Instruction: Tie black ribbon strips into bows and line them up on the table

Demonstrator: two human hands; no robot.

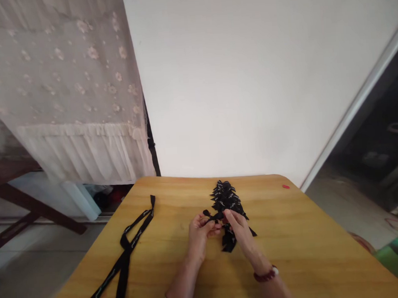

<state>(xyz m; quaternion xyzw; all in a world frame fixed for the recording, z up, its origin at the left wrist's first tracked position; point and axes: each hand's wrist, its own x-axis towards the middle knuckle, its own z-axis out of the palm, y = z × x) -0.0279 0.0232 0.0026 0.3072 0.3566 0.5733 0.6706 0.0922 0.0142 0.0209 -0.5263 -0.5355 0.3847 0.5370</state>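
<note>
My left hand (202, 230) and my right hand (237, 225) meet over the middle of the wooden table (288, 251). Between them they pinch a black ribbon (218, 216), and one looped end pokes out past the left fingers. Just beyond lies a row of black ribbon bows (225, 193) with pale lettering, overlapping in a strip that narrows towards the back. Below my fingers, notched black ribbon tails (229, 241) hang down onto the wood. Whether the pinched ribbon is joined to the row, my fingers hide.
On the left of the table lies a long loose black ribbon (126, 245), folded and crossed over itself. A small red piece (285, 186) is near the back right corner. Behind the table stands a white wall (228, 83), with a floral lace curtain (78, 80) to the left.
</note>
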